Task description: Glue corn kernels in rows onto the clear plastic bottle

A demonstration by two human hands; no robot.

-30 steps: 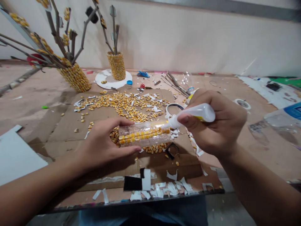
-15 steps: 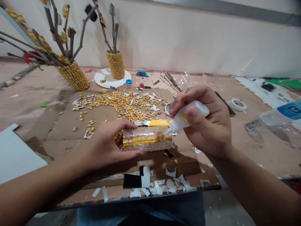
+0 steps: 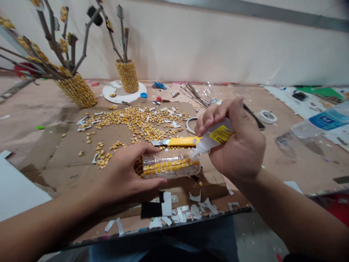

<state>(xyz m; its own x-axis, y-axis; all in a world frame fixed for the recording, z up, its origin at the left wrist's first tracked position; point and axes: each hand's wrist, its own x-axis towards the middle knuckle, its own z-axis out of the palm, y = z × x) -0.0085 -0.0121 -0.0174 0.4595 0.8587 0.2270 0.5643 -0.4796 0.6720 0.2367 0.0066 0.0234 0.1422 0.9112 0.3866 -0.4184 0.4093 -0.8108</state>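
Observation:
My left hand (image 3: 122, 171) grips the left end of a clear plastic cylinder (image 3: 174, 173) lying on its side, thumb and fingers around it. Rows of corn kernels (image 3: 169, 166) run along the cylinder's length. In my right hand (image 3: 234, 142) is a white glue bottle with a yellow label (image 3: 219, 134), tilted so its nozzle points down-left at the cylinder's right end, at the kernel row. Just behind the cylinder lies a yellow utility knife (image 3: 182, 142) with its blade out. Loose corn kernels (image 3: 141, 122) spread over the cardboard (image 3: 71, 145) beyond.
Two kernel-covered pots with twigs stand at the back left, one (image 3: 77, 91) larger, the other (image 3: 127, 76) on a white disc (image 3: 109, 94). Tape rolls (image 3: 268, 116) and a plastic bottle (image 3: 321, 120) lie to the right. Paper scraps (image 3: 196, 211) line the front edge.
My right hand has turned the glue bottle so its yellow label shows more, nozzle still at the cylinder's right end. The view has shifted slightly; my left hand keeps its hold.

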